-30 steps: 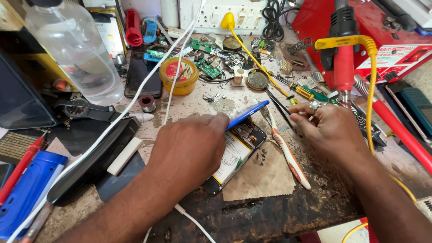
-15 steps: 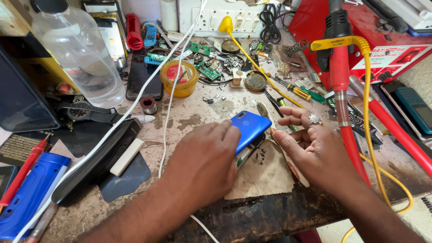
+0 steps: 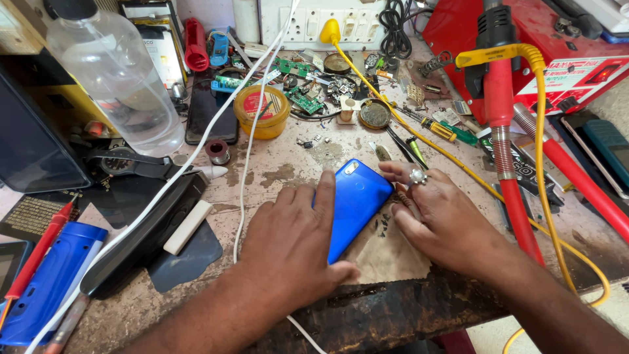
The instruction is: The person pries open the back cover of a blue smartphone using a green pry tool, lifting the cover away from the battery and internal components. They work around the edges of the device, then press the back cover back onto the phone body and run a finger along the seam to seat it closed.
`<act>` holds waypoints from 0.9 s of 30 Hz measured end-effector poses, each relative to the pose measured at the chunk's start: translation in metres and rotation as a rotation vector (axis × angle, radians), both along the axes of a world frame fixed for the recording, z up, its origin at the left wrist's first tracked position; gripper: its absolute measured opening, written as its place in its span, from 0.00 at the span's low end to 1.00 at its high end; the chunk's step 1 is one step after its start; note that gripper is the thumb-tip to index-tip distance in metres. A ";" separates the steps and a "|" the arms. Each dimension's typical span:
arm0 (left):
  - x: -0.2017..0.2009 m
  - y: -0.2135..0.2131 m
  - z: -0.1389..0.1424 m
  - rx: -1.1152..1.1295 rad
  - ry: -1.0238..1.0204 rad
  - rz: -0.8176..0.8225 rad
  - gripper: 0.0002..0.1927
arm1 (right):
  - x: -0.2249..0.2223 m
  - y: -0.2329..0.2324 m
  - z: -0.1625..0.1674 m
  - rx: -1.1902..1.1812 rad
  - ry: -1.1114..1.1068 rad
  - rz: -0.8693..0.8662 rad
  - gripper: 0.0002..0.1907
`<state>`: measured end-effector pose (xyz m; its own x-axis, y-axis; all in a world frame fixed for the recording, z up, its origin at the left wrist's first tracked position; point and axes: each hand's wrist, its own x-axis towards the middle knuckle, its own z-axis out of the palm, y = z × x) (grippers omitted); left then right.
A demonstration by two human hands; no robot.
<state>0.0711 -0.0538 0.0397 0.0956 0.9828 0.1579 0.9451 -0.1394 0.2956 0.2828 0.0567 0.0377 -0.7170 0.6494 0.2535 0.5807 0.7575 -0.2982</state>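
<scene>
One camera on the head looks down, close above the fingers (image 3: 308,203), facing the messy table (image 3: 288,170).

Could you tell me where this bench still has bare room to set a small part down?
One bare patch lies between the white cable and the blue phone, below the yellow tub. The back, around the circuit boards, is crowded. The left hand and right hand flank the phone.

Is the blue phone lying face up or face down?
Face down: the blue phone shows its plain back with the camera, pressed between both hands.
</scene>
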 end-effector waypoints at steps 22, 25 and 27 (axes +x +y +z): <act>-0.030 0.007 0.029 -0.297 -0.257 0.017 0.65 | -0.014 -0.073 -0.017 0.254 0.105 0.191 0.17; -0.031 0.007 0.026 -0.291 -0.252 0.008 0.65 | -0.011 -0.077 -0.018 0.310 0.060 0.200 0.19; -0.031 0.007 0.023 -0.266 -0.240 -0.004 0.66 | -0.009 -0.082 -0.020 0.395 0.059 0.208 0.20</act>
